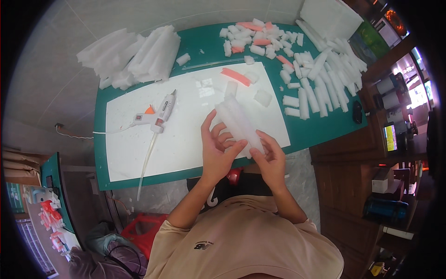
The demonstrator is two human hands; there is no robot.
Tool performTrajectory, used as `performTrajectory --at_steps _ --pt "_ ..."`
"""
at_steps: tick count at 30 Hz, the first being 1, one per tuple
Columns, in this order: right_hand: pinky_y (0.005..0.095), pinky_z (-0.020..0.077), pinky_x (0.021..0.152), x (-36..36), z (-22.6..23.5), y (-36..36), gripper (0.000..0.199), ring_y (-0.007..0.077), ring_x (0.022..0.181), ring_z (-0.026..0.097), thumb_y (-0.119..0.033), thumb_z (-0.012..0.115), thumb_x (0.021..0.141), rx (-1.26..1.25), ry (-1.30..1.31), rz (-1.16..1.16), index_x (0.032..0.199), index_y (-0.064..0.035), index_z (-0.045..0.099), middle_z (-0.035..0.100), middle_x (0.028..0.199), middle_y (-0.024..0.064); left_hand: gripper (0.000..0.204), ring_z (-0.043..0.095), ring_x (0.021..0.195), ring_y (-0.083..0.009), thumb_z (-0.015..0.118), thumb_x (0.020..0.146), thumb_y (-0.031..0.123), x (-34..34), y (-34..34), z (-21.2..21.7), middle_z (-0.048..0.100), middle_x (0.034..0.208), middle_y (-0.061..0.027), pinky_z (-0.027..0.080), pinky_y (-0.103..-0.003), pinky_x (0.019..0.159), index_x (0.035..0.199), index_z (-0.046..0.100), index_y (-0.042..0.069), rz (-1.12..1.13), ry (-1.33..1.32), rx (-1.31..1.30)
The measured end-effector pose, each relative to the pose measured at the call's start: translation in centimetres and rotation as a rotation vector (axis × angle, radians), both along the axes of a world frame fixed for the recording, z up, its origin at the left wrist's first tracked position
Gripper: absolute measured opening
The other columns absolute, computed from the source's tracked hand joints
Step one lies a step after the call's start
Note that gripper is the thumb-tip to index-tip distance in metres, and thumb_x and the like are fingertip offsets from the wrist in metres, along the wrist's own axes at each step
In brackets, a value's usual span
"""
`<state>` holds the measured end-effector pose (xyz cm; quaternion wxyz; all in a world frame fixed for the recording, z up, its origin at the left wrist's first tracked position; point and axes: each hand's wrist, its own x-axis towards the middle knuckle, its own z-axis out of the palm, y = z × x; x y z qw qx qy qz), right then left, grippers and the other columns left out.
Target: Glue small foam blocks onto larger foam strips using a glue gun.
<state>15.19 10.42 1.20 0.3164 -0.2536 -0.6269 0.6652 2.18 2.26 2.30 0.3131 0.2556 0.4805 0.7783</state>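
Between my two hands, above the near edge of the white board (123,156), is a long block of white foam (241,124). My left hand (219,151) has its thumb and fingers around the block's left side. On the near right end, the thumb and fingers of my right hand (270,160) grip the same block. Just beyond it, a small white foam strip (231,88), a pink foam strip (235,76) and a square white foam piece (263,97) lie on the board. Left of my hands rests a white hot glue gun (160,116), a clear glue stick (147,165) protruding from its back.
The board lies on a green table (200,44). Stacked white foam sheets (153,53) stand at the far left. Short white and pink foam pieces (260,39) are heaped at the back, longer white foam strips (320,93) at the right. A white cord (114,132) runs left from the glue gun.
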Motion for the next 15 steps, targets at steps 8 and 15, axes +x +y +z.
performTrajectory --at_steps 8,15 --pt "0.0283 0.0531 0.089 -0.3 1.1 0.3 0.063 0.0211 0.120 0.052 0.006 0.070 0.080 -0.043 -0.029 0.115 0.137 0.0031 0.043 0.051 0.133 0.0182 0.092 0.061 0.105 -0.0243 0.070 0.076 -0.011 -0.5 -0.1 0.1 0.046 0.126 -0.0195 0.057 -0.031 0.082 0.145 0.014 0.008 0.033 -0.049 0.002" --pt "0.0285 0.0530 0.089 0.0 0.7 0.5 0.064 0.0205 0.120 0.052 0.007 0.069 0.080 -0.074 0.000 0.163 0.138 0.0026 0.042 0.052 0.132 0.0176 0.082 0.058 0.110 -0.0250 0.066 0.084 -0.003 -1.0 -1.1 -0.7 0.047 0.128 -0.0204 0.053 -0.036 0.087 0.146 0.013 0.008 -0.005 -0.016 0.044"
